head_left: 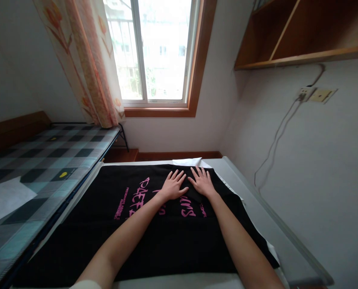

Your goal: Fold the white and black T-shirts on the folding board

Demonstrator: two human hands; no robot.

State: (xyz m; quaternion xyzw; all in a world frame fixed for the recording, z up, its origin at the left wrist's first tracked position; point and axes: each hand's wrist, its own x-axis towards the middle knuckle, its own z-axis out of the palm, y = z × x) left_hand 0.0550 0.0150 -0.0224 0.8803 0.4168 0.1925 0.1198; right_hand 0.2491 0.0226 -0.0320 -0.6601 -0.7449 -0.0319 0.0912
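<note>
A black cloth with pink lettering lies spread over a pale table. My left hand rests flat on its far part, fingers apart. Close by on the right, my right hand also lies flat on the cloth with its fingers spread. The two hands are a little apart, thumbs pointing toward each other. White material shows past the cloth's far edge and along its right side. My forearms hide part of the lettering.
On the left is a checked mattress with a white paper on it. A curtain hangs beside the window. Wooden shelves and a socket with a cable are on the right wall.
</note>
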